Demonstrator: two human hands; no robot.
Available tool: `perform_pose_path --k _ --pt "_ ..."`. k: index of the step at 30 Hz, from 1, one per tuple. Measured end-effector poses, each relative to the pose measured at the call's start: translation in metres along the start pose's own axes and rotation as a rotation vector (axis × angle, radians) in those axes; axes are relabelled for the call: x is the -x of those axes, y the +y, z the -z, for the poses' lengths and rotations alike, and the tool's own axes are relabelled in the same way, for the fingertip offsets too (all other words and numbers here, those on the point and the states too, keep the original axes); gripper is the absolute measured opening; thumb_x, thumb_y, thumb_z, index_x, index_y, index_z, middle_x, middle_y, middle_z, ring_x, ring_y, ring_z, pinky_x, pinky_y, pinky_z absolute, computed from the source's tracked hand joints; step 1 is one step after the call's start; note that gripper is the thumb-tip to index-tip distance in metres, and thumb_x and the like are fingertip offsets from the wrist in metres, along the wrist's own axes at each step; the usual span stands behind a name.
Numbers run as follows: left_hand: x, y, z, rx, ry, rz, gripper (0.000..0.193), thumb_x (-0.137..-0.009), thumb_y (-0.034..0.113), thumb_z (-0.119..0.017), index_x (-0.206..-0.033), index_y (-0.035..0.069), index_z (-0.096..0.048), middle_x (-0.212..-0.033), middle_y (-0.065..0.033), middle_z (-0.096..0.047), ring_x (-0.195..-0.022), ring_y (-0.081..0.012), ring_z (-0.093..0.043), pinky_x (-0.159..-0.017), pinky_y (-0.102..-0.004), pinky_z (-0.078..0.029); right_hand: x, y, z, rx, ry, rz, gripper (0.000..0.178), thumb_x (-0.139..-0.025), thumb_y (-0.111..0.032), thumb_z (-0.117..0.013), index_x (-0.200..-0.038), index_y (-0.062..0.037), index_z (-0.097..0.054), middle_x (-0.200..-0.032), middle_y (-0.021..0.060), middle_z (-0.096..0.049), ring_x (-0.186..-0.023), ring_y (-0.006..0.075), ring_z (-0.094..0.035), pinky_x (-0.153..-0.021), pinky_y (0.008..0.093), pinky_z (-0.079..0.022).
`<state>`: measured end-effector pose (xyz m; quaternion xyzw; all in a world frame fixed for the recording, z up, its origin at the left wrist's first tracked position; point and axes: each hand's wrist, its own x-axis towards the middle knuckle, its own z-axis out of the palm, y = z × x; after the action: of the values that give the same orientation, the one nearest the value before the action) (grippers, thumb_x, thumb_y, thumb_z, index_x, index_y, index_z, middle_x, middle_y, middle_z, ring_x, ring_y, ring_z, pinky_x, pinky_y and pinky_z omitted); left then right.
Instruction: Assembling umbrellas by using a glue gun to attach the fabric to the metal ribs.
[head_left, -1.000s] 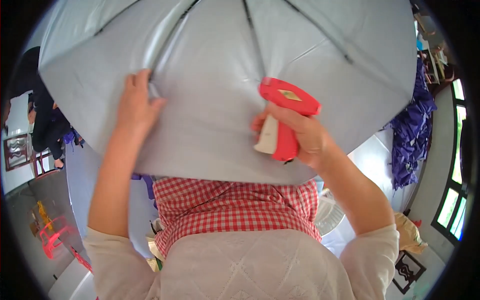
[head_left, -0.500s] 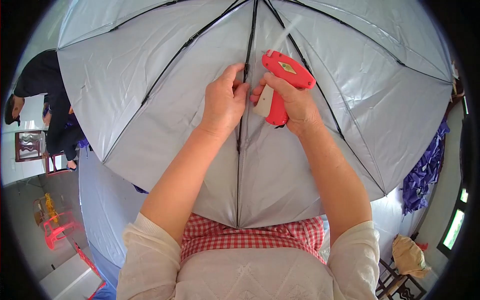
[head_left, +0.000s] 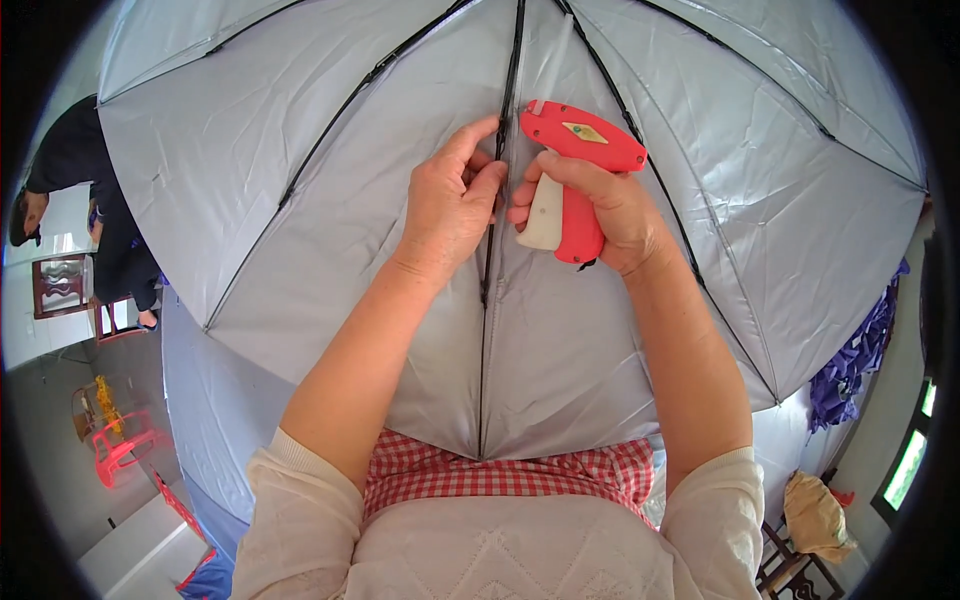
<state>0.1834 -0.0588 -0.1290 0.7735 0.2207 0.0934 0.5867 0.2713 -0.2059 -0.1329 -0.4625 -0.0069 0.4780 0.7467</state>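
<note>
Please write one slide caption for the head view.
Left grip touching a thin black rib on silver umbrella fabric; right grip holding a red, pistol-shaped plastic tagging gun.

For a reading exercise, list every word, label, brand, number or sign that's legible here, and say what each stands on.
Readable text: none.
Gold diamond-shaped label on the red gun-shaped tool in the right hand: any lettering is too small to read.
Silver umbrella canopy: no lettering seen.
Red-and-white checked cloth: pattern only, no lettering seen.
</note>
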Motion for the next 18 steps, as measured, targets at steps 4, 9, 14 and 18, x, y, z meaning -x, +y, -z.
perform_pose_path --k 4,9,14,18 --pt "0.000 -0.001 0.000 0.012 -0.016 0.001 0.038 -0.089 0.002 -0.057 -0.127 0.007 -0.055 -0.080 -0.0031 -0.057 -0.065 -0.0092 -0.054 -0.054 -0.0259 -0.050 -0.002 -0.004 0.000 -0.021 -0.030 -0.041 0.025 -0.085 -0.022 -0.064 -0.095 0.0004 -0.061 -0.084 0.0153 -0.066 -0.073 0.0278 -0.068 -0.064 0.0406 -0.058" --pt "0.004 0.002 -0.003 0.003 -0.034 0.000 0.038 -0.089 0.001 -0.055 -0.126 0.006 -0.055 -0.080 -0.0030 -0.057 -0.065 -0.0091 -0.054 -0.053 -0.0258 -0.050 -0.008 -0.013 0.005 0.022 -0.091 -0.082 0.023 -0.085 -0.023 -0.065 -0.090 -0.0006 -0.062 -0.079 0.0130 -0.066 -0.068 0.0248 -0.067 -0.058 0.0374 -0.057" --pt "0.007 -0.007 -0.008 -0.007 0.029 -0.063 0.036 -0.086 0.001 -0.057 -0.122 0.006 -0.056 -0.075 -0.0079 -0.061 -0.062 -0.0154 -0.058 -0.053 -0.0284 -0.050 -0.007 -0.019 0.008 0.278 -0.077 -0.037 0.023 -0.083 -0.025 -0.068 -0.086 -0.0019 -0.062 -0.074 0.0112 -0.065 -0.064 0.0219 -0.066 -0.054 0.0348 -0.056" --pt "0.016 -0.019 -0.011 -0.281 0.140 -0.238 0.024 -0.086 0.006 -0.059 -0.109 0.000 -0.055 -0.074 -0.0161 -0.064 -0.061 -0.0300 -0.062 -0.057 -0.0376 -0.051 0.012 -0.009 0.004 0.112 -0.078 -0.029 0.027 -0.085 -0.028 -0.067 -0.085 -0.0022 -0.061 -0.077 0.0122 -0.065 -0.070 0.0251 -0.068 -0.063 0.0366 -0.057"
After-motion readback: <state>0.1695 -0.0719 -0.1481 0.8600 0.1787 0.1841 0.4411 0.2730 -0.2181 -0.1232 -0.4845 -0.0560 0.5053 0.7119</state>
